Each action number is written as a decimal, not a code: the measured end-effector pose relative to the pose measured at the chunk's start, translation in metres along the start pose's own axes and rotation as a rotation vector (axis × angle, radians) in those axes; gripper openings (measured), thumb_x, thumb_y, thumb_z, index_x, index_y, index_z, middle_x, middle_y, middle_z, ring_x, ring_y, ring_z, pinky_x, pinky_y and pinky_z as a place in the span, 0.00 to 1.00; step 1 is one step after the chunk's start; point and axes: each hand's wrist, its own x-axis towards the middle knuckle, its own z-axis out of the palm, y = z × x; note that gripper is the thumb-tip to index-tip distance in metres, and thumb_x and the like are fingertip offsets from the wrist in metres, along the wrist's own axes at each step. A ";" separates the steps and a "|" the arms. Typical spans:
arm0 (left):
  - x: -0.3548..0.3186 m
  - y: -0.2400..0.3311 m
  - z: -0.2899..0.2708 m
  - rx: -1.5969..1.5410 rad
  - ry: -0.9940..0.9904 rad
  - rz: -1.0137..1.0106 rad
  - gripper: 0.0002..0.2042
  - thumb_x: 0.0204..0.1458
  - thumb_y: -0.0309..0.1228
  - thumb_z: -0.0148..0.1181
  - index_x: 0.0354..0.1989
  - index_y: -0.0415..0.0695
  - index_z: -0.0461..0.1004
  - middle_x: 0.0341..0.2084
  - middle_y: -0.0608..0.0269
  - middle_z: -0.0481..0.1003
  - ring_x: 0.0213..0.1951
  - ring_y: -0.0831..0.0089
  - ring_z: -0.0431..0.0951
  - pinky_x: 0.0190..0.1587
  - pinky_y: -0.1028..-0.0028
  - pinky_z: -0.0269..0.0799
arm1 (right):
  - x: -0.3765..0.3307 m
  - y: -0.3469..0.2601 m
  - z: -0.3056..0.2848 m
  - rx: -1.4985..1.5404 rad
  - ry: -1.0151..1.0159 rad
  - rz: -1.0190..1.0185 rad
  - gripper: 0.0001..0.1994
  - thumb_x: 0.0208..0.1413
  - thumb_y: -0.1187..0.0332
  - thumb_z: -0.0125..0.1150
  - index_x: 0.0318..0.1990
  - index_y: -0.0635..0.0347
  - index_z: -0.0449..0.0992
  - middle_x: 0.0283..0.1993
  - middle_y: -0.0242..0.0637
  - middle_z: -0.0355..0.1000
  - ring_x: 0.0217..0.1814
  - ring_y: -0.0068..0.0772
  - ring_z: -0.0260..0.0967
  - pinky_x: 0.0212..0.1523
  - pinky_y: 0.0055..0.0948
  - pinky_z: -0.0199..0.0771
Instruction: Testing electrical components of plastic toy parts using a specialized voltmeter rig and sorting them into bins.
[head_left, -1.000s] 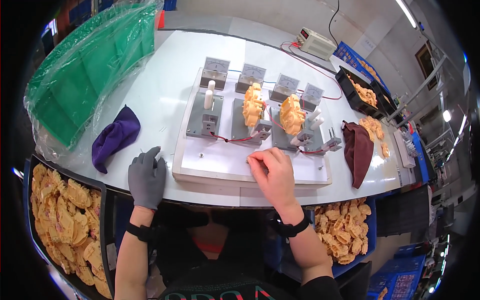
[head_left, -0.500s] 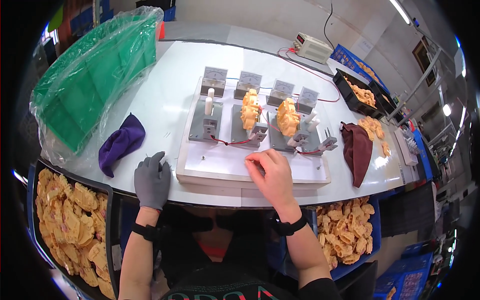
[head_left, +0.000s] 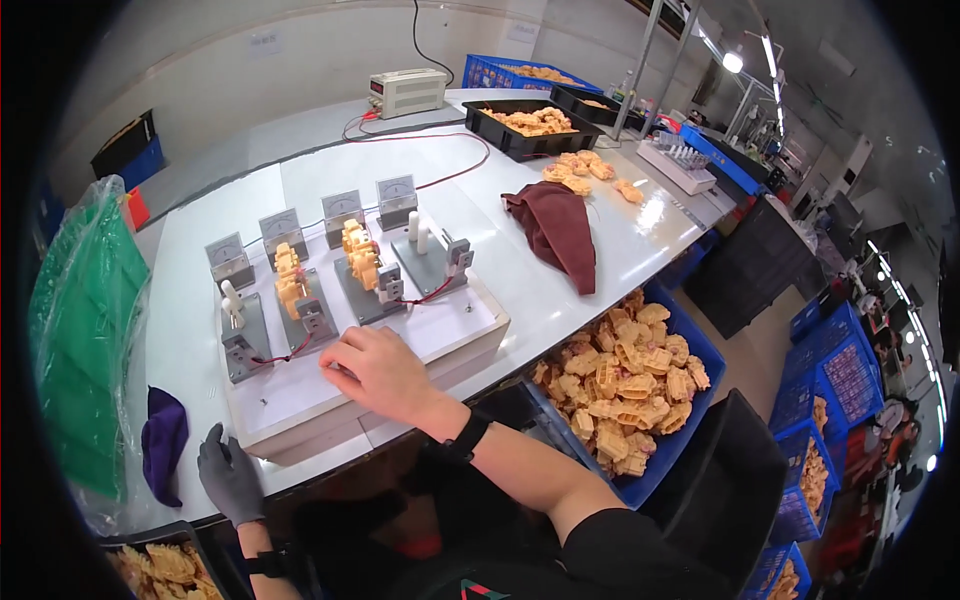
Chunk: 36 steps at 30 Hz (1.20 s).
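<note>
A white test board (head_left: pixel 440 345) holds a row of grey fixtures with panel meters (head_left: pixel 281 229) behind them. Yellow plastic housings (head_left: pixel 290 283) stand upright on the two middle fixtures; the outer two carry only white pegs (head_left: pixel 232 300). My bare right hand (head_left: pixel 375 370) rests at the board's front part, just before the middle fixtures, fingers loosely bent, thumb apart, and nothing seen in it. In a grey glove, my left hand (head_left: pixel 230 475) lies on the table beside the board's front left corner. Its fingers are stretched out and it holds nothing.
A purple cloth (head_left: pixel 163 445) and a green crate in clear plastic (head_left: pixel 90 330) are at left; a maroon cloth (head_left: pixel 555 230) lies at right. Beside the table stands a blue bin (head_left: pixel 715 365) of housings. Further back are a black tray (head_left: pixel 530 145) and a power supply (head_left: pixel 408 92).
The view has swung to the right, so the board now appears further left and tilted. Both hands keep nearly the same places relative to the board; the housings stay on their fixtures.
</note>
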 end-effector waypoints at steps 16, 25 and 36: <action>0.001 -0.003 -0.003 -0.006 0.000 -0.005 0.13 0.55 0.27 0.56 0.48 0.39 0.76 0.27 0.54 0.73 0.32 0.59 0.72 0.38 0.60 0.68 | 0.001 -0.001 0.005 -0.016 0.000 -0.010 0.02 0.54 0.65 0.64 0.33 0.48 0.77 0.32 0.29 0.69 0.37 0.35 0.71 0.40 0.35 0.68; 0.004 0.010 -0.004 0.052 0.033 0.052 0.11 0.51 0.28 0.59 0.43 0.43 0.77 0.25 0.54 0.73 0.32 0.53 0.74 0.36 0.57 0.68 | 0.003 0.004 0.001 -0.050 -0.001 -0.054 0.02 0.51 0.68 0.66 0.32 0.51 0.78 0.28 0.30 0.71 0.32 0.36 0.70 0.35 0.35 0.68; 0.001 0.009 -0.014 0.046 -0.010 -0.044 0.11 0.52 0.30 0.59 0.44 0.46 0.76 0.25 0.60 0.73 0.32 0.58 0.73 0.37 0.59 0.68 | 0.004 -0.004 0.007 -0.020 -0.092 0.018 0.03 0.50 0.69 0.66 0.33 0.51 0.79 0.30 0.28 0.71 0.32 0.34 0.70 0.36 0.34 0.67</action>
